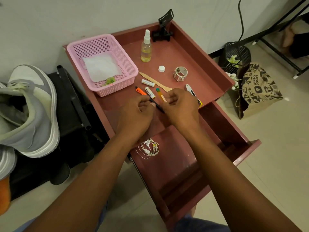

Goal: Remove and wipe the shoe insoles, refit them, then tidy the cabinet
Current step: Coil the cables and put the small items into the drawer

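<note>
At the far left, off the cabinet [197, 52] altogether, the grey shoes [33, 104] stand on a black case beside it; whether their insoles are back in cannot be told, since the openings are in shadow. No loose insole shows anywhere, so the wiping and refitting look done, and what is in hand is, as I judge it, the tidying.

On the cabinet top, the pink basket [102, 47] fills the back left corner, with a white cloth [100, 67] lying in it (probably the wipe). Just right of it, toward the back edge, stands the spray bottle [146, 47], its white cap [161, 69] off and lying apart nearer the middle.

Near the front edge lies the small clutter: an orange marker [140, 91], two batteries [148, 82], a wooden knife [155, 82] and a small tube [160, 94].

The left hand [135, 116] hovers over the front edge, its fingers curled and pinching one end of a black pen [157, 106]. The right hand [182, 108], just beside it, has its fingers curled in at the pen's other end; whether it grips the pen or only meets it I cannot tell.

Farther right, a tape roll [181, 73] and a phone holder [163, 29] sit toward the back right corner.

Below the hands the drawer [230, 128] stands pulled out, holding only white earphones [148, 148]. Most of the loose things are not yet put away, so the tidying seems barely begun.
</note>
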Action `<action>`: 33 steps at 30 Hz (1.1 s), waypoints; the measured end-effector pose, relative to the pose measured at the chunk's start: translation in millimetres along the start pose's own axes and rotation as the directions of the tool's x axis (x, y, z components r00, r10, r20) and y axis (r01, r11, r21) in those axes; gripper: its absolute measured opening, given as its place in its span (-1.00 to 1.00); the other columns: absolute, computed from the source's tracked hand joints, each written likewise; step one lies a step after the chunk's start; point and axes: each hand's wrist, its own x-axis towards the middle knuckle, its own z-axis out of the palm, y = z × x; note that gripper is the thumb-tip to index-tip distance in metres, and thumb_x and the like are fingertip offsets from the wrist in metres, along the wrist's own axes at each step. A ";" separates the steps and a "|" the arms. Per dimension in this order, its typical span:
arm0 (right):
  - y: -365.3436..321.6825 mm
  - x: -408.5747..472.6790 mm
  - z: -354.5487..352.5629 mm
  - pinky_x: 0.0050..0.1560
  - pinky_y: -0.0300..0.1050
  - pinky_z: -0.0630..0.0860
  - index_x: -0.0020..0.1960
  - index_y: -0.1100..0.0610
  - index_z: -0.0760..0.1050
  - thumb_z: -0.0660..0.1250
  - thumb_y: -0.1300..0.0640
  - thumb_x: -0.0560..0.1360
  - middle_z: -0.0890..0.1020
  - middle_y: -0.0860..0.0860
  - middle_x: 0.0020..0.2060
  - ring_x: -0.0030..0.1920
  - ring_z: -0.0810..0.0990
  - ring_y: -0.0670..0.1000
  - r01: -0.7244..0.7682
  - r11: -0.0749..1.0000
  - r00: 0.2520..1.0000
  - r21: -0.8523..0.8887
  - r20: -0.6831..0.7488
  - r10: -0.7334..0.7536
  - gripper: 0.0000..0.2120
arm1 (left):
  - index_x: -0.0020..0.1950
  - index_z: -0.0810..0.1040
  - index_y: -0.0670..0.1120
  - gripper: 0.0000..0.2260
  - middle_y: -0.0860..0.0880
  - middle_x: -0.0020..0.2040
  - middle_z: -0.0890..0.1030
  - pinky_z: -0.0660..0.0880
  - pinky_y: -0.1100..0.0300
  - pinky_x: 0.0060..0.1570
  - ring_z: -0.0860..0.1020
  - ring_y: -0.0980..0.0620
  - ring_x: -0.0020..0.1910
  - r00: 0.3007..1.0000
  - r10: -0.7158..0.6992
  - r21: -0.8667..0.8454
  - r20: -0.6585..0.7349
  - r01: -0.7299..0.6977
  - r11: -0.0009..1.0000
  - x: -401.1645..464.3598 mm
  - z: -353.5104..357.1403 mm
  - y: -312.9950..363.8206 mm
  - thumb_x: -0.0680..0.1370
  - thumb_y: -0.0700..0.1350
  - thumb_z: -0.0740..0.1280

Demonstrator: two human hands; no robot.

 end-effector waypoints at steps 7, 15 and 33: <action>-28.6 -12.8 -2.6 -0.13 0.18 0.69 -0.11 0.09 0.68 0.40 0.21 0.34 0.72 0.06 -0.29 -0.23 0.71 0.19 0.000 0.944 0.975 0.330 0.211 -0.074 -0.84 | -0.11 0.74 -0.04 -0.82 -0.07 -0.19 0.75 0.68 0.07 -0.09 0.72 -0.02 -0.19 0.993 -0.116 -0.345 0.017 0.115 0.932 0.6 -3.3 6.1 0.64 -0.14 0.38; -4.7 -1.9 12.3 -0.02 0.09 0.62 0.00 0.06 0.69 0.39 0.24 0.45 0.69 -0.02 -0.13 -0.09 0.66 0.04 0.135 0.991 0.986 0.014 0.094 -0.136 -0.81 | -0.18 0.71 -0.01 -0.75 -0.11 -0.21 0.75 0.71 -0.11 -0.08 0.75 -0.18 -0.16 0.988 -0.154 -0.362 0.004 0.145 0.921 -2.5 -10.5 8.7 0.64 -0.21 0.35; 25.0 -23.3 -82.0 -0.09 -0.04 0.64 -0.18 0.03 0.69 0.55 0.27 0.38 0.68 -0.12 -0.32 -0.26 0.66 -0.14 0.160 0.963 0.872 -0.216 0.489 -0.035 -0.85 | 0.14 0.67 -0.15 -0.83 -0.08 -0.15 0.76 0.68 0.04 -0.12 0.71 -0.03 -0.18 0.983 0.048 -0.194 0.175 -0.013 0.981 -22.7 -23.0 7.0 0.62 -0.27 0.33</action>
